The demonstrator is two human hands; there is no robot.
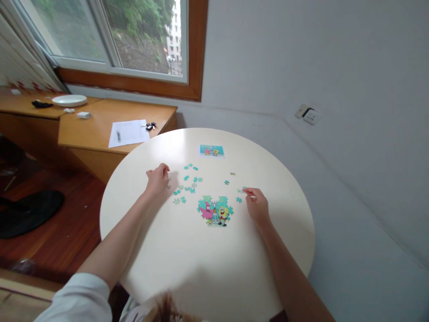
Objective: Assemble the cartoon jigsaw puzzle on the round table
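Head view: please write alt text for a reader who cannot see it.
A person's left hand and right hand flank a partly assembled cartoon puzzle on a round, pale table. Loose pieces lie nearby, a picture card beyond.

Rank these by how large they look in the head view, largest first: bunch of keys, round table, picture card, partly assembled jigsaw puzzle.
1. Round table
2. Partly assembled jigsaw puzzle
3. Picture card
4. Bunch of keys

Homelike room: curtain, window, desk
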